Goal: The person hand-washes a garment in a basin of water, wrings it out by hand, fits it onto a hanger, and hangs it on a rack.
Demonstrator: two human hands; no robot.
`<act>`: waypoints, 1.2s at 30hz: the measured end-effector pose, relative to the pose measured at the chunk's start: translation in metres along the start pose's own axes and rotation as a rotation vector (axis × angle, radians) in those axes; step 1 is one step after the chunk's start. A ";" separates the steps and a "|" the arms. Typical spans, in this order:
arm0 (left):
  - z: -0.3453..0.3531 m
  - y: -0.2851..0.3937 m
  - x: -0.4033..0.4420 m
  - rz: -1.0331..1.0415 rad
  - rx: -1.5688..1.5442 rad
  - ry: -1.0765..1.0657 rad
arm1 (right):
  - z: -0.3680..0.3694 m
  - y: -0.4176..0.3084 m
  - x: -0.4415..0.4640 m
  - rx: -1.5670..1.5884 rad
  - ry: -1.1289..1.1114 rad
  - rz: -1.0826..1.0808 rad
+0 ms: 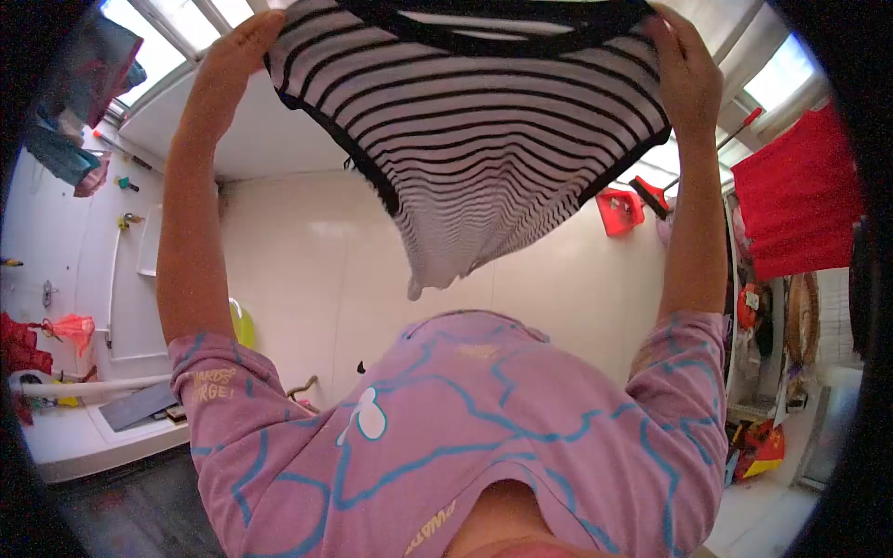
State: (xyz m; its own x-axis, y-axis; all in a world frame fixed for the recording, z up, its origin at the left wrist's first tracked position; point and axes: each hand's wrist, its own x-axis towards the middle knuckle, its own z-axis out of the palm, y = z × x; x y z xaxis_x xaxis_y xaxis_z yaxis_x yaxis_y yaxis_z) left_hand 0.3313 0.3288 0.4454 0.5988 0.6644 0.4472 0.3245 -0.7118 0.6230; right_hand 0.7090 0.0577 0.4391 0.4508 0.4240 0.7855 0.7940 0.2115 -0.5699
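Note:
A black-and-white striped top (484, 121) with a black neckband hangs stretched out in front of me, its body narrowing towards the hem below. My left hand (244, 42) is closed on the shoulder at one side of the neckband. On the opposite shoulder, my right hand (686, 70) grips the cloth, with the fingertips partly hidden behind it. Both arms are raised and spread, so the neck opening is pulled wide. Dark trim edges the armholes on both sides.
A red cloth (800, 200) hangs at the right. Behind the top are a red dustpan (619, 212) and a broom (651, 195). Dark clothes (79, 102) hang at the upper left, above a white counter (121, 446). A pale floor (316, 270) stretches below.

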 end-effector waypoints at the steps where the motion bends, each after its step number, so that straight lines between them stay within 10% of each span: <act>1: 0.006 -0.003 0.004 -0.005 0.041 0.008 | -0.001 -0.002 0.001 -0.113 -0.028 -0.003; 11: 0.028 -0.003 0.036 0.197 0.160 0.009 | -0.015 0.030 0.014 0.070 -0.002 -0.248; 15: 0.024 -0.012 0.061 0.483 0.249 0.000 | -0.022 0.004 0.031 -0.477 0.085 -0.332; 18: 0.040 0.030 0.064 0.086 0.019 0.093 | -0.030 -0.027 0.053 -0.971 -0.200 -0.122; 19: 0.052 0.031 0.049 0.227 -0.025 0.201 | -0.032 -0.011 0.043 -0.760 0.081 -0.573; 36: 0.070 0.110 0.013 0.602 0.054 0.767 | -0.106 -0.049 -0.026 -0.441 -0.136 -0.432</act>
State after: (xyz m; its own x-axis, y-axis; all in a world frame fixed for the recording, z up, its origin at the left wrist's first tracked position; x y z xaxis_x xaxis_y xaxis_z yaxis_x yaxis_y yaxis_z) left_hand 0.4258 0.2433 0.4746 0.0421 0.1404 0.9892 0.1648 -0.9775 0.1317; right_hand 0.7018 -0.0566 0.4722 0.0190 0.4960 0.8681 0.9993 0.0185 -0.0325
